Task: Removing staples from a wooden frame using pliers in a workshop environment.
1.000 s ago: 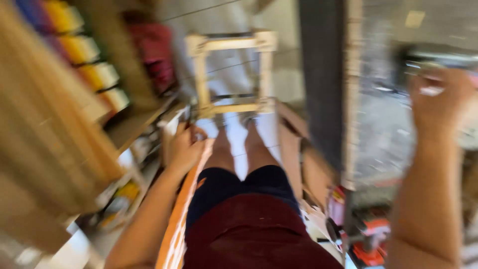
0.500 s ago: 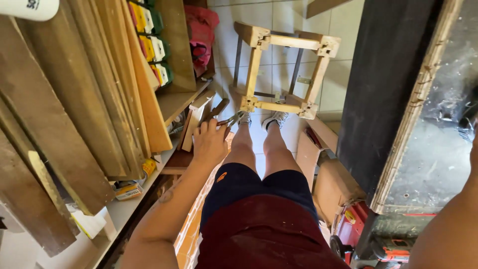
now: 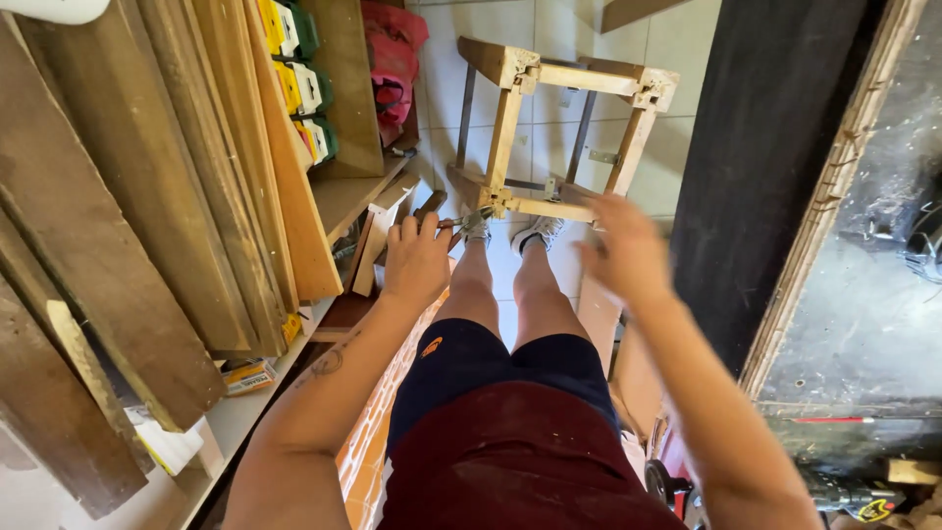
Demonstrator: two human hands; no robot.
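Our left hand (image 3: 417, 263), mid-frame, is clamped on pliers (image 3: 469, 220); our right hand (image 3: 628, 253), spread and empty, reaches toward the wooden frame (image 3: 549, 128) at upper centre. We should steady the frame first.

Your left hand (image 3: 417, 263) grips pliers (image 3: 469, 220) whose metal tip pokes out just past your fingers (image 3: 429, 228), touching the lower rail of the bare wooden frame (image 3: 549, 128) standing upright beyond.
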